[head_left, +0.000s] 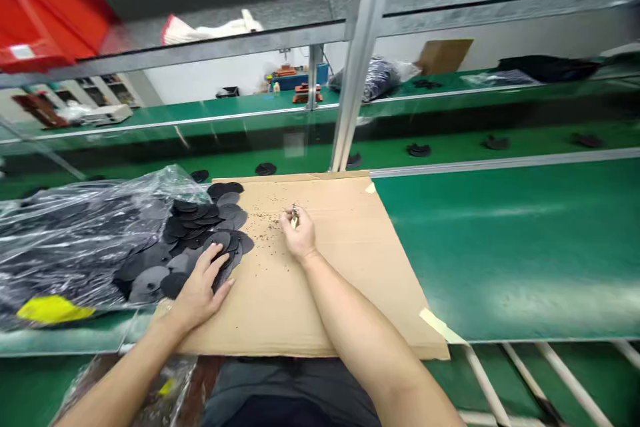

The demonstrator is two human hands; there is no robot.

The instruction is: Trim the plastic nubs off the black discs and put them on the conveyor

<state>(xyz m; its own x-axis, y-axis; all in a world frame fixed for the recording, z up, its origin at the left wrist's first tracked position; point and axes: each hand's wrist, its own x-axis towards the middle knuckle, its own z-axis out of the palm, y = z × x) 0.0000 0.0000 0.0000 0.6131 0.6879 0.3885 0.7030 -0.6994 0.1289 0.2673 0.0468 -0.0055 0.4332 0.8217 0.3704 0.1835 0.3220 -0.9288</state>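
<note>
Black flat round discs (193,220) lie in a loose, overlapping pile at the left of a cardboard sheet (350,267). My left hand (203,287) rests on the near right side of this pile, fingers spread and fingertips touching the top discs. Over the middle of the cardboard, my right hand (301,237) is closed around a small metal hand tool (295,217); its exact kind is too small to make out. Small dark crumbs (270,227) are scattered on the cardboard just left of that hand.
A clear plastic bag (100,233) of dark pieces lies at left, with a yellow piece (54,309) on it. Behind the cardboard, a green conveyor (310,153) carries spaced black pieces (419,149). A metal post (363,60) rises near the cardboard's far edge, and a red bin (55,13) sits upper left.
</note>
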